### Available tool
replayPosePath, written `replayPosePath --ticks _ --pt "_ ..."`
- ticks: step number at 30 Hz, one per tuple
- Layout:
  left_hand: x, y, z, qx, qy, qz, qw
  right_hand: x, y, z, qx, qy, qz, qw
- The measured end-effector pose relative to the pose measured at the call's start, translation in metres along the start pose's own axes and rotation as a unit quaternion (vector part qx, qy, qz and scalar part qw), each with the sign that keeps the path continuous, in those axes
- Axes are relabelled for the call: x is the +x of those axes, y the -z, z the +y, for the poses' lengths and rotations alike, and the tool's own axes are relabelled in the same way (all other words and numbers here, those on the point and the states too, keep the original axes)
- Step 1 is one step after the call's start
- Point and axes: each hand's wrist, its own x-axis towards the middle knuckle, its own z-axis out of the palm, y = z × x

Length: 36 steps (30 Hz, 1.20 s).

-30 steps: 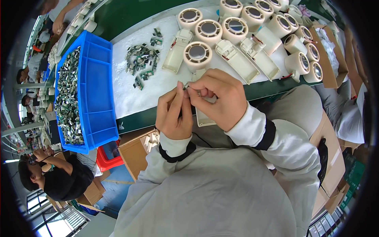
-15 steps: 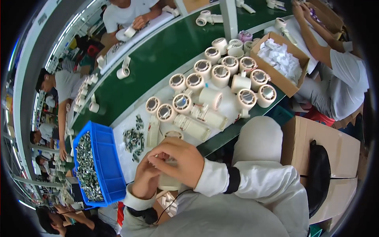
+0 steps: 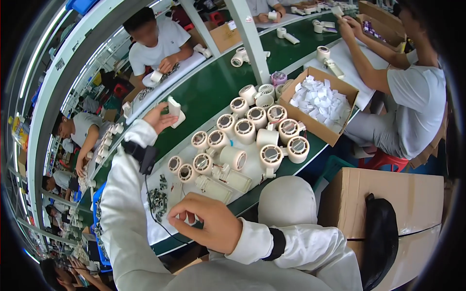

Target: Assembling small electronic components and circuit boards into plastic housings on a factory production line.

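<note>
My left hand (image 3: 160,118) is stretched out over the green conveyor belt, its thumb and fingers closed on a cream handheld fan (image 3: 175,111). Nearer my body, my right hand (image 3: 206,220) hovers over the front of the worktop. Its fingers are loosely curled, with a gap between thumb and forefinger, and I see nothing held. Just beyond it lie cream fan handles (image 3: 213,188), some with open hollow shells. Several round fan heads (image 3: 244,130) stand in a group to the right of my left hand. Small dark green electronic parts (image 3: 158,199) lie loose left of my right hand.
A blue bin (image 3: 101,237) sits partly behind my left sleeve. An open carton (image 3: 287,94) of white paper pieces stands at the worktop's right end. A metal post (image 3: 248,41) rises by the belt (image 3: 204,85). Large cartons (image 3: 403,194) stand at my right; co-workers sit around.
My hands were together over the near worktop; now they are apart. My left hand has reached forward to a fan on the belt and taken hold of it. The view has shifted.
</note>
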Motion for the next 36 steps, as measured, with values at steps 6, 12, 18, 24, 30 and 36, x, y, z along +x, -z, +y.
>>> replayPosePath --ticks 6,12,18,24,30,36 --pt "0.074 -0.055 -0.008 0.341 -0.137 -0.070 0.927 0.000 0.011 0.018 -0.060 -0.041 -0.013 0.997" --pt "0.135 0.050 -0.026 0.738 -0.047 0.223 0.635 0.005 0.008 0.029 -0.087 -0.038 0.000 0.995" --pt "0.192 0.116 -0.078 0.596 -0.143 0.237 0.754 0.012 0.010 0.037 -0.143 -0.063 -0.036 0.987" --pt "0.191 0.139 -0.076 0.502 -0.215 0.316 0.776 0.022 0.008 0.045 -0.185 -0.080 -0.043 0.979" --pt "0.135 0.129 -0.051 0.544 -0.127 0.288 0.778 0.019 0.001 0.046 -0.204 -0.088 -0.044 0.974" --pt "0.107 0.112 -0.071 0.618 -0.084 0.163 0.765 0.009 -0.005 0.054 -0.240 -0.056 -0.086 0.965"
